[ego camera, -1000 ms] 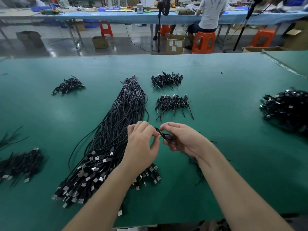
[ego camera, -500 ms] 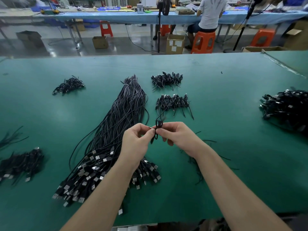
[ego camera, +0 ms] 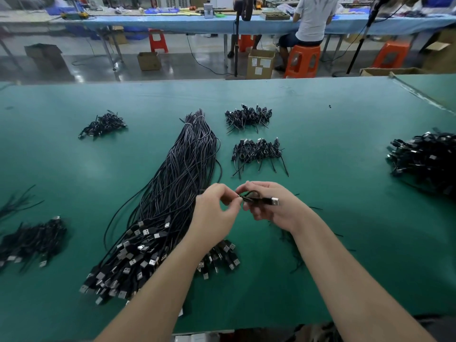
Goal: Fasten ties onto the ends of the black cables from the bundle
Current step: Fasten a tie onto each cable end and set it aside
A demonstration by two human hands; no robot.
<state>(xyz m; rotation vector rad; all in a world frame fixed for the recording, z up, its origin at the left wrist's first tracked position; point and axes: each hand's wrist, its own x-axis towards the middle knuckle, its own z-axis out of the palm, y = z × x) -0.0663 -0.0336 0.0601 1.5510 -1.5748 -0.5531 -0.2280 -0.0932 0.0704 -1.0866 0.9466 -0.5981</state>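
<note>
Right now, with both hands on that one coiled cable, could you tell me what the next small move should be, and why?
Probably finish twisting the tie shut. The left hand pinches at the tie end, while the right hand holds the coiled cable, its plug pointing right. Once tight, it likely joins the nearest finished pile just beyond the hands.

Beyond the green table (ego camera: 320, 119), orange stools (ego camera: 302, 60), cardboard boxes (ego camera: 260, 63), a seated person (ego camera: 312, 18) at a blue bench (ego camera: 172, 21).
</note>
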